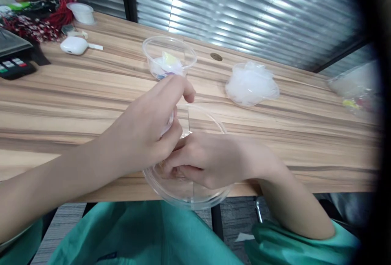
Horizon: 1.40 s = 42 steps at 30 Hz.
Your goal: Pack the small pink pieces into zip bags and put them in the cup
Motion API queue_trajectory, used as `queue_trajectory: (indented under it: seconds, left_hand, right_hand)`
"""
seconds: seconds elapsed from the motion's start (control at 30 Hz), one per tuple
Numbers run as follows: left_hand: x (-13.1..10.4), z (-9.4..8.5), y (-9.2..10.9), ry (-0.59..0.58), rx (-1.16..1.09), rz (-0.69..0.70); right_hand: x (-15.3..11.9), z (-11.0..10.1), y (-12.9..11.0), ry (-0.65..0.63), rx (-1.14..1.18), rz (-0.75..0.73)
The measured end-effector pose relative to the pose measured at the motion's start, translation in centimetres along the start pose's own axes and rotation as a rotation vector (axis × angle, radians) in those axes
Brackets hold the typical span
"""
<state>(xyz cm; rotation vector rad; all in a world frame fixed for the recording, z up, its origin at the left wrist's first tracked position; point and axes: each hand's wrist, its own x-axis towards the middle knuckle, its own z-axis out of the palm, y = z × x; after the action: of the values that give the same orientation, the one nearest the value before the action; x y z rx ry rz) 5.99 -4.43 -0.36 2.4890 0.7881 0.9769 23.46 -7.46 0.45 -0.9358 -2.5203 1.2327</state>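
A wide, round clear plastic tray (198, 204) with a divider line lies at the table's front edge, beneath both hands. My left hand (154, 120) is closed above its left side, fingers curled around a bit of clear, shiny plastic (167, 125) that is mostly hidden. Down inside the tray, my right hand (204, 159) has its fingers pinched together beside small brownish, glossy pieces (175, 172). What those fingertips hold is covered. Just beyond my left hand stands a clear round tub (192, 57) with small white, yellow and blue packets (169, 61) in it.
A clump of clear plastic bags (252, 84) lies right of the tub. At the back left are a white earbud case (74, 45), a small white cup (82, 13), red cords (62, 12) and a card terminal (15, 59). Another plastic bag (357, 86) sits far right.
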Motion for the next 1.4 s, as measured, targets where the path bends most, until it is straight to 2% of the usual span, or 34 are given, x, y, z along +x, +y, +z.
queue_trajectory:
  seconds: [0.07,0.1,0.23,0.43,0.6,0.8,0.93,1.13,1.4]
  left_hand:
    - [0.0,0.0,0.0,0.012,0.003,0.006]
    - [0.0,0.1,0.0,0.017,0.009,0.011]
    - [0.1,0.0,0.0,0.016,0.037,0.009]
    - [0.3,0.0,0.0,0.026,0.048,0.038]
    - [0.2,0.1,0.2,0.013,0.049,0.04]
    - [0.2,-0.1,0.7,-0.032,0.053,0.017]
    - [0.2,-0.1,0.7,-0.016,0.047,0.032]
    - [0.0,-0.2,1.0,-0.043,0.077,-0.01]
    - [-0.2,-0.3,1.1,-0.036,0.077,-0.046]
  right_hand:
    - [0.1,-0.1,-0.2,-0.172,-0.09,-0.073]
    - [0.1,-0.2,-0.2,-0.204,-0.135,-0.08]
    - [0.4,-0.4,-0.3,-0.168,-0.203,-0.03]
    - [0.1,-0.6,-0.4,-0.194,-0.137,-0.072]
    - [-0.3,-1.0,-0.5,-0.293,-0.054,-0.068]
    - [-0.4,-1.2,0.3,-0.42,-0.049,-0.14]
    - [-0.4,-1.0,0.3,-0.418,-0.076,-0.168]
    - [-0.4,-0.7,-0.3,-0.358,-0.149,-0.106]
    - [0.0,-0.7,-0.3,-0.387,-0.182,-0.132]
